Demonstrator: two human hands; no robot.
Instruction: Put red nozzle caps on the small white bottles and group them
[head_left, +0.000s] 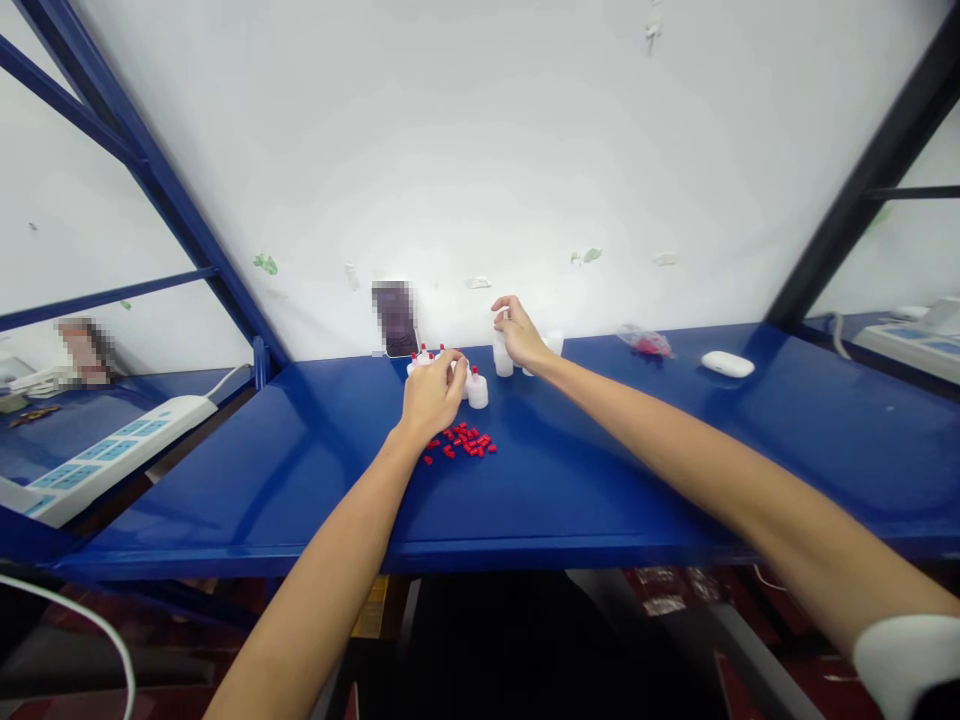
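left hand near bottles (red-tipped)

Two hands are in view, one left and one right. Five red-tipped white bottles can be counted, though the left hand may hide more. At least two white bottles without red tips stand by the right hand. Loose red caps number roughly twenty, overlapping too much for an exact count. There is one table, one phone, one plastic bag, one white oval device and, at left, one power strip.
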